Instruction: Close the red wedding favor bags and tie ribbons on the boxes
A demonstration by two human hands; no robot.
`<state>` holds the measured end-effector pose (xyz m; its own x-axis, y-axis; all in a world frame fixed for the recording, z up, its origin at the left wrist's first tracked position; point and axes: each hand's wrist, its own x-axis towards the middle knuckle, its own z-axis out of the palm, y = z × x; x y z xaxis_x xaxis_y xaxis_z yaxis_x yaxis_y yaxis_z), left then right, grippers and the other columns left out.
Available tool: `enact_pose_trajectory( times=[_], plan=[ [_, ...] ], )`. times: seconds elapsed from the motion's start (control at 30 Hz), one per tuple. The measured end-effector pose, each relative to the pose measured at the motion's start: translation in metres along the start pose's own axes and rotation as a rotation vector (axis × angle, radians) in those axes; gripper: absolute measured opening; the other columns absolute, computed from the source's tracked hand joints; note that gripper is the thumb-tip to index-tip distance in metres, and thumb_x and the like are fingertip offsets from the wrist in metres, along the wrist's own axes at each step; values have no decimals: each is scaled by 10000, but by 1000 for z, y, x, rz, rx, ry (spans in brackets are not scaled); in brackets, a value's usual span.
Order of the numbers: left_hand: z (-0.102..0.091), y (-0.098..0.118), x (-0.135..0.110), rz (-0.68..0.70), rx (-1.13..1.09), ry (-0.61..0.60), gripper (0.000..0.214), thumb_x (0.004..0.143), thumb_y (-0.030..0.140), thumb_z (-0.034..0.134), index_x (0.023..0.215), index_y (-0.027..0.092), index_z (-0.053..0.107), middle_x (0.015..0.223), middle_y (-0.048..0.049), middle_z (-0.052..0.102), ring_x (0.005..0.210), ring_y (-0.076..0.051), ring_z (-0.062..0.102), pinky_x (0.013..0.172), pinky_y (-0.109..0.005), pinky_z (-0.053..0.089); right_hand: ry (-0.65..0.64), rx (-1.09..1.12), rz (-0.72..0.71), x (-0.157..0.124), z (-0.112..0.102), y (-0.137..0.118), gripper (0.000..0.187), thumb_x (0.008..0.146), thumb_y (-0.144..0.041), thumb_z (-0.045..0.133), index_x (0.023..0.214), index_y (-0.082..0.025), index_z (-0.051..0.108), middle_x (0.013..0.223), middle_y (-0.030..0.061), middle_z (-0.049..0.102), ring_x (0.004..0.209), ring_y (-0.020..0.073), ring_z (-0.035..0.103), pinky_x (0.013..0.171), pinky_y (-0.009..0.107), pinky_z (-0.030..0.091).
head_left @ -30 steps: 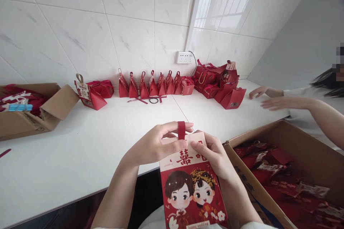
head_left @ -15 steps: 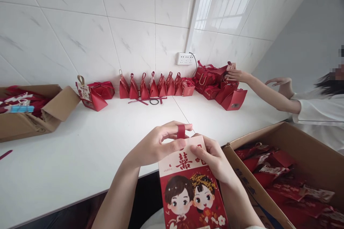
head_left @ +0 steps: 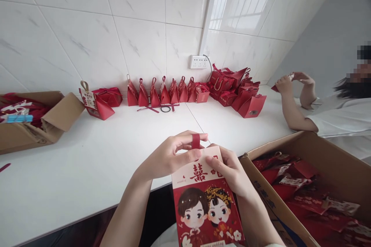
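Together left hand [head_left: 168,158] and right hand [head_left: 232,171] grip one red card [head_left: 206,206]; two cartons [head_left: 27,135] [head_left: 333,158] nearby.

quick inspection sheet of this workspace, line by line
surface: white tabletop
job's things: flat red-and-cream printed paper gift bag held upright at the table edge; red ribbon loop at its top
clutter: row of red folded paper boxes along the wall; heap of red boxes in the corner; black ring; left brown cardboard carton; right brown cardboard carton holding red flat bags
grippers: left hand pinches the bag's top by the loop; right hand grips its top
cables: thin grey cable at white wall socket
surroundings: white tiled wall; another person's hands hold a small red piece
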<state>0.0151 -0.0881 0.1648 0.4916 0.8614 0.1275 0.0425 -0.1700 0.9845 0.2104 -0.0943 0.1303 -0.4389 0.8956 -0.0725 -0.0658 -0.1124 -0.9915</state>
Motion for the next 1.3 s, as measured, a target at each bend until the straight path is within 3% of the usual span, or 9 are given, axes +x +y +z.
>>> enact_pose_trajectory(
  times=[0.5,0.7,0.83,1.13,1.3],
  plan=[
    [-1,-4,3,-28,-29,8,414,855,433,591,1201,208,611,1283,-85,564,1071,-207,595,938,-330,486,25,-34,-1,3,0,-1,409,786,-549,634,779,-149,549,662,1,534,583,113,489,529,222,377],
    [-1,-7,7,-49,-83,3,359,873,319,564,1216,218,597,1300,-73,561,1070,-202,599,876,-297,508,31,-52,-5,4,-2,-1,398,799,-542,618,830,-148,573,705,15,557,615,130,508,556,237,394],
    [0,-11,10,-45,-71,0,382,880,244,508,1256,242,577,1353,-62,523,1025,-198,619,867,-311,506,56,-61,-37,5,-4,0,387,792,-544,615,762,-166,539,662,-4,513,572,117,468,513,229,367],
    [2,-11,12,-51,-71,42,418,879,253,498,1293,245,554,1386,-57,486,1044,-202,600,863,-311,507,90,-18,-26,4,-1,-6,368,776,-515,637,745,-163,532,660,-3,517,567,109,466,507,224,361],
    [2,-12,13,-33,-65,66,373,886,281,524,1250,243,594,1303,-57,557,997,-180,613,833,-290,508,86,-31,-34,4,-3,-4,364,774,-515,641,739,-168,536,649,-5,523,560,114,471,501,228,358]
  ],
)
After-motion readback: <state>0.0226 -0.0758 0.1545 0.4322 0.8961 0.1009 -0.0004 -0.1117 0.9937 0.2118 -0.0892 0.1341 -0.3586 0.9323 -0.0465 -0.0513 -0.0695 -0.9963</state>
